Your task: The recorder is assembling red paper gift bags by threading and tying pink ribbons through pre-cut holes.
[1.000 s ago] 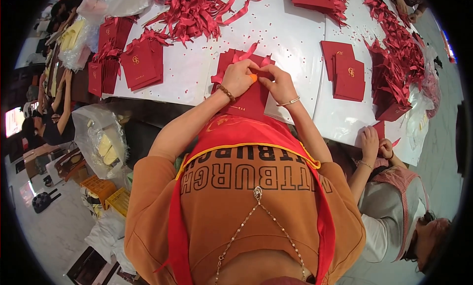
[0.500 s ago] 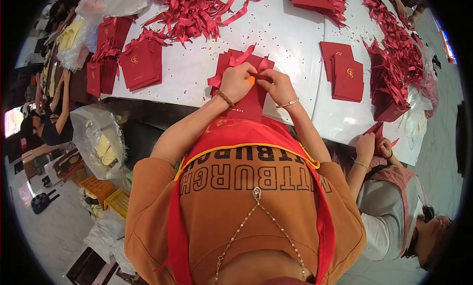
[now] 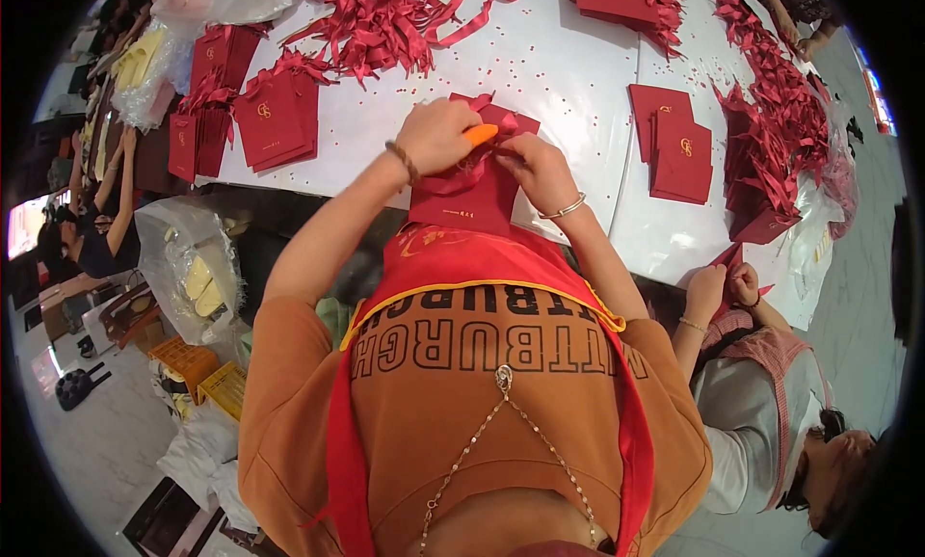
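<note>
A red paper gift bag [image 3: 470, 205] with small gold print lies in front of me at the table edge, a red ribbon [image 3: 461, 179] looped across its upper part. My left hand [image 3: 436, 138] is closed over the upper left of the bag, gripping the ribbon. Along its thumb is a smooth orange piece [image 3: 480, 133]; whether it is a thumb cover or a tool I cannot tell. My right hand [image 3: 538, 172] pinches the ribbon at the right side of the bag. Some fingertips of both hands are hidden.
Red bags [image 3: 279, 120] and a heap of loose ribbon [image 3: 371, 27] lie on the white table [image 3: 361, 157]. More bags [image 3: 682, 157] stand at right. A co-worker's hands [image 3: 708, 292] hold something red at the near right edge. Clear plastic bags [image 3: 188, 268] sit left.
My left hand has moved up and left, away from my right hand, and the orange piece shows longer. The ribbon now loops lower across the bag. My right hand has barely shifted.
</note>
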The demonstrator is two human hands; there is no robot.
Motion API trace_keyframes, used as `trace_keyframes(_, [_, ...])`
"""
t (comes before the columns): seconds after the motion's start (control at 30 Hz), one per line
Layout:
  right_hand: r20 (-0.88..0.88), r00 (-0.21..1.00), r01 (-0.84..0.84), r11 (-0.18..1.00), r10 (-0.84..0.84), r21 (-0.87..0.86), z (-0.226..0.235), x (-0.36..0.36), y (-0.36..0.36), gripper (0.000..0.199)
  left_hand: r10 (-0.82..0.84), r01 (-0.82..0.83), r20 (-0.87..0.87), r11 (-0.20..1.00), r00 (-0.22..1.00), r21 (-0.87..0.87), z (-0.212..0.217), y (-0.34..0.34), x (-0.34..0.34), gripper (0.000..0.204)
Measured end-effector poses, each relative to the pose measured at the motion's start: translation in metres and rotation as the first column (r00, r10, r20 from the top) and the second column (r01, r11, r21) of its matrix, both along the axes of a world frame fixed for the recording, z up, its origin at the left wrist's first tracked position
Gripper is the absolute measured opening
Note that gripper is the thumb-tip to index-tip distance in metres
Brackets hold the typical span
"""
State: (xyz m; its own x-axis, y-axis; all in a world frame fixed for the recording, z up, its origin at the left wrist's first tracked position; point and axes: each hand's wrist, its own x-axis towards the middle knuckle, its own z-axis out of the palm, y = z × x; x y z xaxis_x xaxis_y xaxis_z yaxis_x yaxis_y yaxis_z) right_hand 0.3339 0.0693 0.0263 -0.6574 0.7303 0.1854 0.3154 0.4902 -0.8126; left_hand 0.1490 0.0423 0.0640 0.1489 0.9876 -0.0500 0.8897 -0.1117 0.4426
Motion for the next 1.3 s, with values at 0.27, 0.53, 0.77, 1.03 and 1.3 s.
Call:
trace_keyframes(0.27, [0.036, 0.999, -0.04, 0.995, 0.037, 0.087, 0.006, -0.009, -0.004, 0.011, 0.018, 0.333, 0.495, 0.72, 0.869, -0.609, -0.007, 0.044, -0.018, 0.018])
trace_keyframes(0.53, [0.024, 1.0, -0.003, 0.994, 0.0, 0.11, 0.006, -0.004, -0.005, 0.012, 0.528, -0.112, 0.596, 0.798, 0.605, -0.593, -0.016, 0.043, -0.019, 0.022])
trace_keyframes(0.77, [-0.018, 1.0, 0.001, 0.998, 0.0, 0.064, 0.008, -0.003, -0.004, 0.011, 0.477, -0.216, 0.458, 0.831, 0.75, -0.512, -0.05, 0.042, -0.062, 0.023])
trace_keyframes(1.03, [-0.012, 1.0, -0.001, 0.999, 0.001, 0.037, 0.009, -0.003, -0.004, 0.012, 0.287, -0.139, 0.638, 0.952, 0.714, -0.273, -0.027, 0.021, -0.045, 0.022])
trace_keyframes(1.3, [0.025, 0.999, -0.029, 0.998, 0.027, 0.063, 0.01, -0.006, -0.004, 0.013, 0.123, -0.025, 0.421, 0.973, 0.899, -0.231, -0.026, 0.024, -0.023, 0.03])
